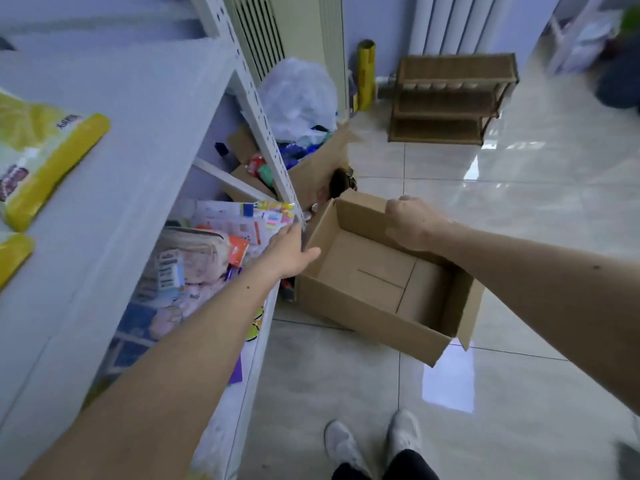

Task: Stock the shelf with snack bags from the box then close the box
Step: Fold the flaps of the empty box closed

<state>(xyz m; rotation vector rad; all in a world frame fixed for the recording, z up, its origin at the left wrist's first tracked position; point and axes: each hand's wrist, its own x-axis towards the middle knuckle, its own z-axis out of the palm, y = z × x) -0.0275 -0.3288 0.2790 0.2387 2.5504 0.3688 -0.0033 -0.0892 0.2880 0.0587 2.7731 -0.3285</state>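
I'm looking down past both bare forearms at an open cardboard box [377, 278] sitting on the tiled floor [519, 209], just beside the foot of the white shelf unit [114, 188]. The box is empty inside; I see only its brown bottom with the seam lines. My left hand [289, 249] reaches to the box's left wall near the shelf upright, thumb stretched out over the rim and fingers extended along the outside, so it reads as spread and touching the cardboard rather than gripping it. My right hand [412, 225] sits at the far rim, knuckles up and fingers curled down over the edge; it looks clamped on the flap or wall there, though the fingertips are hidden behind the hand.

On the top shelf board, at the left edge of view, lies a yellow snack bag [41, 161], flat on its back, with a second yellow bag [12, 256] just below it, partly cut off. The lower shelf is piled with mixed packets and stationery [194, 258]. Beyond the shelf post stands another open carton [311, 168] stuffed with odds and a white plastic bag [299, 98]. A wicker rack [446, 98] stands against the far wall. My white shoes [374, 441] show at the bottom
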